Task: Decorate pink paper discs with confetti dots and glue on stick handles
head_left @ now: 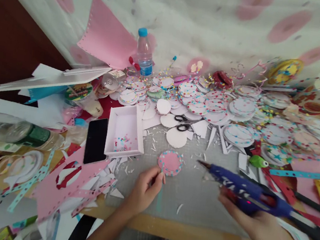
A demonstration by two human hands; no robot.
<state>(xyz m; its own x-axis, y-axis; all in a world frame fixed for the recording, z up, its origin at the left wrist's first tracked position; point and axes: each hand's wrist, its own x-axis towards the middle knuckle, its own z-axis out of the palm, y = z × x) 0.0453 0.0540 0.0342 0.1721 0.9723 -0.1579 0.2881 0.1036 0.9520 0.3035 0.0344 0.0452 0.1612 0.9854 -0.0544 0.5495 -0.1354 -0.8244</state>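
Observation:
A round pink disc (171,162) with a blue-dotted rim sits over the grey mat (196,203) near the middle. My left hand (147,187) pinches its lower left edge between thumb and fingers; a pale blue strip (160,198) hangs down beside the fingertips. On the right, my right hand (252,226) is wrapped round a dark blue glue gun (245,190), whose nozzle points left, a short way from the disc. The gun and hand are slightly blurred. White paper scraps lie scattered on the mat.
Behind the mat are black-handled scissors (183,124), white discs (176,137) and piles of decorated discs (237,134). To the left lie a white box (126,131) with small confetti, a phone (96,141) and a clear bottle (28,132). A water bottle (145,55) stands at the back.

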